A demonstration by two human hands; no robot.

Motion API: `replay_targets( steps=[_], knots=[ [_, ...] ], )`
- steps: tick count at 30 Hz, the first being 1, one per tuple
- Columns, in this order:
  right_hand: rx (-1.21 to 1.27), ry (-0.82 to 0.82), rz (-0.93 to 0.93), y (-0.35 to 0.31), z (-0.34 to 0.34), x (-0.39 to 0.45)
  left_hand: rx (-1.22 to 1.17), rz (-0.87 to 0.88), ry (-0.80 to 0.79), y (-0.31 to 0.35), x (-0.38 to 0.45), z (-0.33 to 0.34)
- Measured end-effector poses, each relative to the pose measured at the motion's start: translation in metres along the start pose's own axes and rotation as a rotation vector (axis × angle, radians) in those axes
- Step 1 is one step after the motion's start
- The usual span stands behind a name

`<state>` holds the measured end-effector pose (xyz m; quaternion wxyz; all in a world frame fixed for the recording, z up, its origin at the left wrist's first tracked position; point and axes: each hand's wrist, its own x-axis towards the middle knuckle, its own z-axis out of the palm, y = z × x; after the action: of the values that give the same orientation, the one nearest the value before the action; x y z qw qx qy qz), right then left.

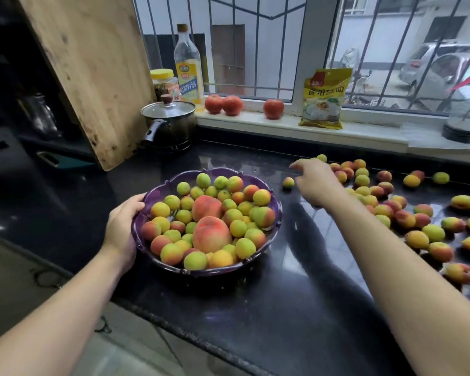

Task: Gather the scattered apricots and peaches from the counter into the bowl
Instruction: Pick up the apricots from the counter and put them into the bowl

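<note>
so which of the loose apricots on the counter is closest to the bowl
The lone apricot just left of the right hand, sitting apart from the rest. It lies nearest the purple bowl; all the others are farther right.

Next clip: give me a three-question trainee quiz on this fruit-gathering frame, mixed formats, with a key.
1. True or false: the left hand grips the rim of the purple bowl.
2. How many tomatoes sit on the windowsill?
3. The right hand is: A) inside the bowl, B) reaching over the scattered apricots on the counter, C) on the pot lid.

Key: 1 true; 2 three; 3 B.
</note>
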<state>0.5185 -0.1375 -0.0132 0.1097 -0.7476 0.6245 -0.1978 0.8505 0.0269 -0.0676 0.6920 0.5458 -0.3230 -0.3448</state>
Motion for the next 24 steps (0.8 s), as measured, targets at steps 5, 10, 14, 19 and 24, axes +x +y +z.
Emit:
replay_targets(
  steps=[5, 10, 14, 19, 24],
  knots=[
    [-0.397, -0.153, -0.082, -0.023, 0.042, 0.021, 0.046, 0.032, -0.004, 0.001, 0.0, -0.001],
    [0.139, 0.055, 0.03, -0.02, 0.005, -0.007, 0.02, -0.004, -0.083, 0.003, -0.004, 0.001],
    [0.437, 0.014, -0.046, -0.014, -0.064, -0.05, 0.051, 0.011, -0.202, 0.004, -0.017, 0.019],
    [0.556, -0.184, -0.248, -0.038, -0.108, -0.094, 0.334, 0.044, -0.195, 0.0, -0.064, 0.06],
    [0.468, -0.396, -0.336, -0.046, -0.09, -0.096, 0.255, 0.044, 0.033, -0.005, -0.07, 0.068]
  ],
)
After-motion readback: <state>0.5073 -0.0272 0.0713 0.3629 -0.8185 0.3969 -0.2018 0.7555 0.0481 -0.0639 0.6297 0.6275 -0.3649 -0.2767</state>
